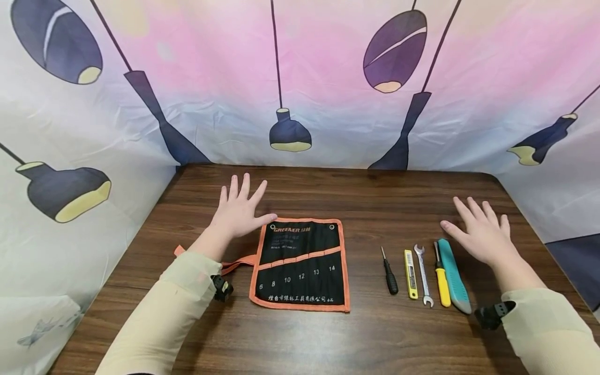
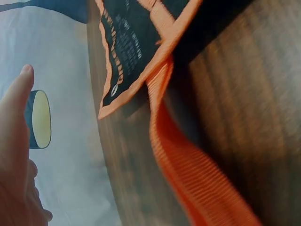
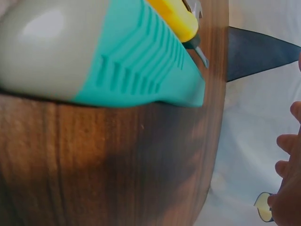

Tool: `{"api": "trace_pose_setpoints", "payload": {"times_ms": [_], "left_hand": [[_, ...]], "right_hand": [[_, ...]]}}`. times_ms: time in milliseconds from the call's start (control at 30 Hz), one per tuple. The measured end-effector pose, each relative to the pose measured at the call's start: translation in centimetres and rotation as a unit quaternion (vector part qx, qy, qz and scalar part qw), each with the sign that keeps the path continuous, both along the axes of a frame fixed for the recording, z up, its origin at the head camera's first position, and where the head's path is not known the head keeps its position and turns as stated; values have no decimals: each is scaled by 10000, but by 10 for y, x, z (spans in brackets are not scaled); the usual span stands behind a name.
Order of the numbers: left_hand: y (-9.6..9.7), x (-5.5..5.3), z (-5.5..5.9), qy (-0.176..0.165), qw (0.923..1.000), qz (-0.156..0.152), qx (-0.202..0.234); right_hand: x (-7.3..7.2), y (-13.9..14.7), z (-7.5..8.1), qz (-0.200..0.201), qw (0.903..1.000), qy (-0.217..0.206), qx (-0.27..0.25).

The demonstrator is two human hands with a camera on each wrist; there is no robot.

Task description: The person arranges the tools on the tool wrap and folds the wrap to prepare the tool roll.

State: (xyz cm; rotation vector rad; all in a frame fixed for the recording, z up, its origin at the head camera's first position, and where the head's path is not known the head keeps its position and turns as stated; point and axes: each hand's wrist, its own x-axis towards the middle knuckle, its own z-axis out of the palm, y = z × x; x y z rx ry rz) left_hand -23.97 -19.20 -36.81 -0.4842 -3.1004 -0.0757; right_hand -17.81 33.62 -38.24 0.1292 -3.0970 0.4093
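Note:
A black tool pouch (image 1: 300,284) with orange edging and numbered slots lies flat on the table. My left hand (image 1: 240,208) is spread at its upper left corner, the thumb over or close to the edge, holding nothing. An orange strap (image 2: 188,165) trails from the pouch's left side, below that hand. On the right, my right hand (image 1: 485,237) is also spread and holds nothing, nearest to a teal and grey utility knife (image 1: 453,276). Left of the knife lie a yellow screwdriver (image 1: 442,286), a wrench (image 1: 424,276), a flat yellow case (image 1: 410,276) and a small black screwdriver (image 1: 390,276).
The dark wooden table (image 1: 365,338) has rounded far corners. A fabric backdrop (image 1: 323,62) printed with hanging lamps rises behind it and along its sides. Dark cameras sit on both wrists, by the sleeve cuffs.

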Motion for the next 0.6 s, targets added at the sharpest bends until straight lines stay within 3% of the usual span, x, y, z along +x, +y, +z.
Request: {"api": "trace_pose_setpoints", "payload": {"times_ms": [233,600], "left_hand": [[3,9,-12,15,9991,-400,102],[6,19,-22,-40,9986,-524,94]], "right_hand": [[6,-4,-9,20,10000,28,-37],[14,-12,-21,56,9999,134,-55]]}}
